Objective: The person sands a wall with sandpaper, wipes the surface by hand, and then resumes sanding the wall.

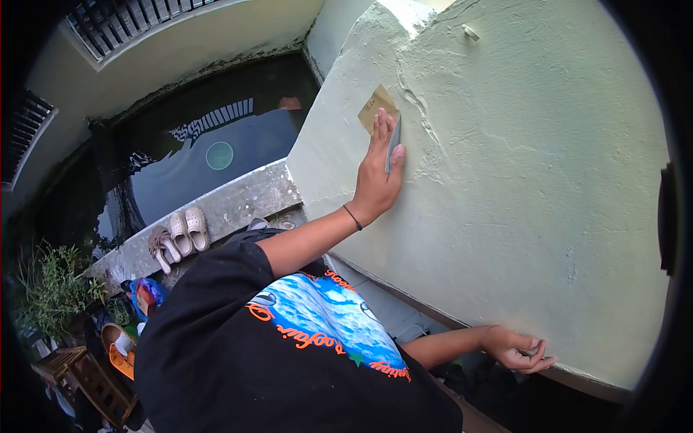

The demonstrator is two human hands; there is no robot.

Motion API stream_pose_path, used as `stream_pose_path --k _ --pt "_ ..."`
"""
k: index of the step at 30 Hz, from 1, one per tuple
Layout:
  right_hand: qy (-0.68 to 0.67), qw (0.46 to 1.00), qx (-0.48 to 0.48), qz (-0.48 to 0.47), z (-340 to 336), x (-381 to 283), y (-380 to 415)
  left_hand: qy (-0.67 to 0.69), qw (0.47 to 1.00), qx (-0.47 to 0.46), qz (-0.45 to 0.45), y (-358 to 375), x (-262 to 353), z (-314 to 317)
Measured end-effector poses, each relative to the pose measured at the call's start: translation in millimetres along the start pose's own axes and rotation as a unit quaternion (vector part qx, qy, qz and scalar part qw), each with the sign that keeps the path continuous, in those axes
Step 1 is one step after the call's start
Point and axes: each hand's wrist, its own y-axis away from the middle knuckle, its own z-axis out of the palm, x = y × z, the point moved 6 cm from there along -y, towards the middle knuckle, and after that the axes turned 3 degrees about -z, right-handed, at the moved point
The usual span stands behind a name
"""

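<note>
My left hand (377,177), with a dark band on its wrist, presses a folded sheet of sandpaper (375,112) flat against the pale green wall (505,195). The sheet's tan back shows above the fingers and a grey face shows beside the thumb. A rough crack runs down the plaster just right of the hand. Low on the right, my right hand (516,348) rests near the wall's bottom edge, its fingers loosely curled and partly apart, with nothing visible in them.
Dark water in a pool (253,144) lies beyond a concrete ledge (253,195) at the left. Sandals (189,229) stand on the ledge. Plants (61,285), an orange basket (121,361) and a wooden rack (90,386) are at the lower left. A small peg (471,32) sticks out of the wall.
</note>
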Motion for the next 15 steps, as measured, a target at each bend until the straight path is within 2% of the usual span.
stream_pose_path --k 2,8,9,11,12,15 --pt "-0.003 1.0 -0.001 -0.003 1.7 0.6 1.3 -0.018 0.999 -0.027 0.009 4.9 -2.5 2.6" --pt "0.005 1.0 -0.001 -0.017 1.4 0.6 2.3 0.002 0.997 0.072 -0.033 -52.1 -11.1 -13.9" --pt "0.0 1.0 0.0 -0.015 1.7 0.3 2.0 0.002 0.997 0.071 -0.03 -39.8 -2.3 -10.5" --pt "-0.002 1.0 0.002 -0.011 2.6 -0.8 1.2 -0.041 0.995 -0.022 0.091 -6.3 29.4 3.7" --pt "-0.001 1.0 0.001 -0.01 2.2 -1.3 0.8 -0.069 0.991 -0.048 0.104 3.0 31.5 7.2" --pt "0.006 1.0 -0.003 -0.023 2.8 -2.3 1.0 -0.036 0.998 -0.009 0.055 -21.9 10.8 -1.8"
